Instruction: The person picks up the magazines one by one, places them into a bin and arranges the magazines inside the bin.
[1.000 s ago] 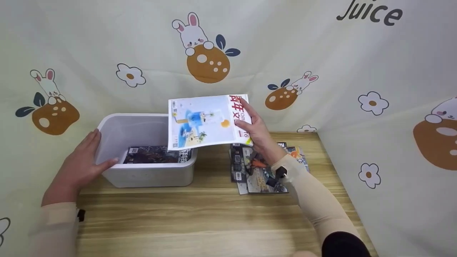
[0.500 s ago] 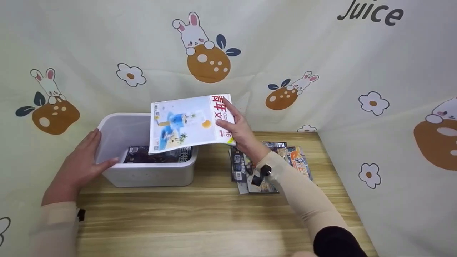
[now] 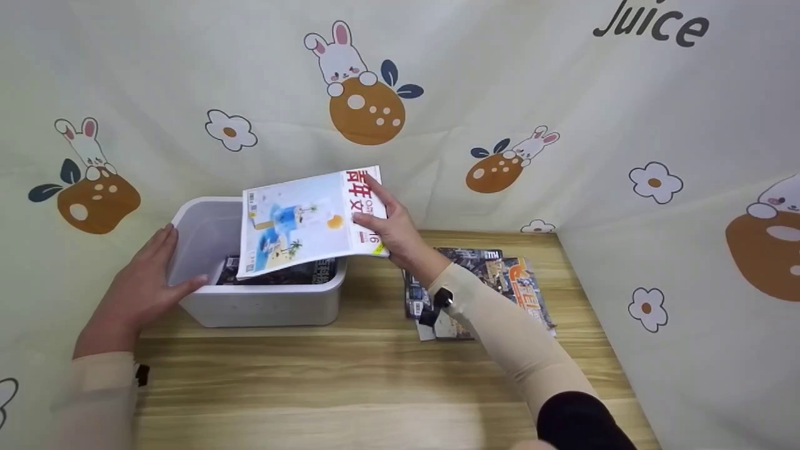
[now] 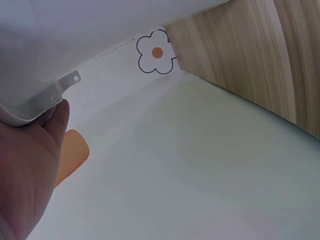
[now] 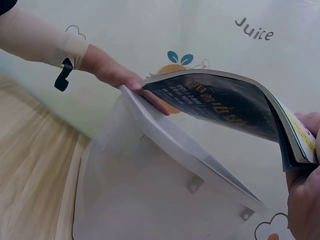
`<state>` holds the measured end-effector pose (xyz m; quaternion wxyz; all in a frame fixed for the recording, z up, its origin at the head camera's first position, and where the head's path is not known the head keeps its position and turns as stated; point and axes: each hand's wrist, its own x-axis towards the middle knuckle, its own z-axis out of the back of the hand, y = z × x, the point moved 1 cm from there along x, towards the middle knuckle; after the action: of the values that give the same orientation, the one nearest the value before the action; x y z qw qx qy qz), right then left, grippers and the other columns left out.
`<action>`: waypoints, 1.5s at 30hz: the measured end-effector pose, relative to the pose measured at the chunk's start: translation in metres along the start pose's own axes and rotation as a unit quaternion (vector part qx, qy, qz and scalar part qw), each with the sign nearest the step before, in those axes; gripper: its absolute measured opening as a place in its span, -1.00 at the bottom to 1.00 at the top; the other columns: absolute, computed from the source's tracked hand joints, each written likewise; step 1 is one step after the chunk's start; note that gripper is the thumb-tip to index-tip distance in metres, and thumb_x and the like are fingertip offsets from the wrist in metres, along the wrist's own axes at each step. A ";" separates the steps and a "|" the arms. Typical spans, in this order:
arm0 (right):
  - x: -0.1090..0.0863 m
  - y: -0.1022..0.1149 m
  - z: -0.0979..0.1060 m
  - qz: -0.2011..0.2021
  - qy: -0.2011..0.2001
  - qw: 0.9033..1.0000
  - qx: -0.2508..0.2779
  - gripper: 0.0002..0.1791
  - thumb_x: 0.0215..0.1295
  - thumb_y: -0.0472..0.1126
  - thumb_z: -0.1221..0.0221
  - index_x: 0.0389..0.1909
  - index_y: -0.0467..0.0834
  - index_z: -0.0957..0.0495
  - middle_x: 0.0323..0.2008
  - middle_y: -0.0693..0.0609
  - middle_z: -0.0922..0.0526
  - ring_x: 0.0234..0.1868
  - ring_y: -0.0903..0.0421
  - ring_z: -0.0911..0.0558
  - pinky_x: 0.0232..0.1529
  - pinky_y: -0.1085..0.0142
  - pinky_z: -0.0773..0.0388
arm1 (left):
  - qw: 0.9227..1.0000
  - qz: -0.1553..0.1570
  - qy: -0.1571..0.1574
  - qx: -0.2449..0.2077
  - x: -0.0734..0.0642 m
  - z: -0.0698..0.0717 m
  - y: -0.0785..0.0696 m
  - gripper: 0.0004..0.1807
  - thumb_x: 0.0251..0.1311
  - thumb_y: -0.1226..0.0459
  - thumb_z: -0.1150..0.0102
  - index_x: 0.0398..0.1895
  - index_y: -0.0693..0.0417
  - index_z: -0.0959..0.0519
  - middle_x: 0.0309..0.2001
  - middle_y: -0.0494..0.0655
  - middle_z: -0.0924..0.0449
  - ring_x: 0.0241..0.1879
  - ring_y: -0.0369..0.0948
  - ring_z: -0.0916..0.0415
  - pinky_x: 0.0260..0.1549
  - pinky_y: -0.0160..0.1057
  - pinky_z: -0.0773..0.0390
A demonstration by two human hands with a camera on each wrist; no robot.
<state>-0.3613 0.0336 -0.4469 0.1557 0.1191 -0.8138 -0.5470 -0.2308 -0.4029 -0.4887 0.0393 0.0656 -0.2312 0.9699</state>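
Cloth point(image 3: 437, 144), pale, printed with rabbits, orange fruit, flowers and "Juice". Hangs from 9 o'clock through 12 to 3 in the head view. Tabletop point(image 3: 281, 387) next, wood-grained, spreading toward 6 o'clock. Storage bin point(image 3: 269, 311), white-grey and open-topped, upright on the wood between 8 and 9 o'clock. Right sleeve point(image 3: 519, 340), beige, then black higher up, slanting in from 5 o'clock; left sleeve point(image 3: 103, 400), also beige, rising from 7. Loose pile of magazines point(image 3: 484, 265) toward 4 o'clock, overlapping unevenly, partly hidden behind the right sleeve. White-covered magazine point(image 3: 300, 222) near 9 o'clock, raised over the bin opening, tilted, with the 3 o'clock end past the rim; dark underside and slight bow visible from the right wrist. Contact with the rim: impossible to tell. Dark magazine point(image 3: 306, 274) lying inside the bin, partly covered from sight. Left hand point(image 3: 140, 278) at the bin's 9 o'clock corner, fingers close together along the outer wall, thumb over the near rim, gripping. Right hand point(image 3: 403, 237) at the white-covered magazine's 3 o'clock edge, pinching between thumb on top and fingers beneath, index reaching toward 11; spacing of the hidden fingers unclear.
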 end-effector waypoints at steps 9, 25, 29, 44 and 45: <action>0.005 -0.010 -0.016 -0.007 -0.005 0.999 -0.032 0.01 0.38 -0.51 -0.43 0.74 0.15 -0.32 0.18 -0.20 -0.70 -0.05 -0.03 -0.81 -0.09 0.17 -0.86 | 1.000 -0.007 0.000 -0.007 0.000 0.001 0.001 0.33 0.39 -0.35 -0.29 0.84 0.12 0.26 0.80 0.30 0.30 0.74 0.39 0.27 0.48 0.67 0.02; 0.008 -0.025 -0.047 -0.024 -0.020 0.995 -0.091 0.04 0.32 -0.42 -0.52 0.70 0.31 -0.37 0.22 -0.05 -0.68 0.00 -0.06 -0.82 -0.01 0.14 -0.85 | 1.000 -0.004 0.004 -0.009 0.002 0.001 0.002 0.34 0.38 -0.37 -0.26 0.84 0.11 0.27 0.81 0.25 0.32 0.76 0.33 0.31 0.52 0.64 0.07; 0.009 -0.029 -0.057 -0.023 -0.031 0.995 -0.096 0.04 0.30 -0.41 -0.54 0.68 0.35 -0.38 0.27 -0.01 -0.64 -0.02 -0.04 -0.82 -0.01 0.15 -0.84 | 1.000 -0.003 0.006 -0.006 0.001 0.001 0.003 0.33 0.38 -0.36 -0.27 0.84 0.11 0.27 0.81 0.24 0.32 0.76 0.32 0.31 0.53 0.63 0.08; 0.008 -0.039 -0.089 -0.013 -0.067 0.993 -0.098 0.06 0.26 -0.40 -0.56 0.70 0.28 -0.37 0.49 -0.04 -0.49 0.00 0.04 -0.80 0.02 0.18 -0.82 | 1.000 -0.004 0.004 -0.002 0.000 0.000 0.002 0.35 0.37 -0.39 -0.26 0.84 0.10 0.27 0.81 0.25 0.33 0.76 0.33 0.33 0.49 0.65 0.06; 0.008 -0.039 -0.090 -0.011 -0.070 0.993 -0.099 0.06 0.25 -0.41 -0.57 0.69 0.26 -0.38 0.49 -0.04 -0.49 0.00 0.04 -0.80 0.01 0.19 -0.82 | 1.000 -0.004 0.004 -0.002 0.000 0.000 0.002 0.35 0.37 -0.39 -0.26 0.84 0.10 0.27 0.81 0.25 0.33 0.76 0.33 0.33 0.50 0.64 0.05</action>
<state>-0.3332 -0.0611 -0.4505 0.1035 0.0733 -0.7631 -0.6337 -0.2310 -0.4050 -0.4894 0.0444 0.0630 -0.2329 0.9694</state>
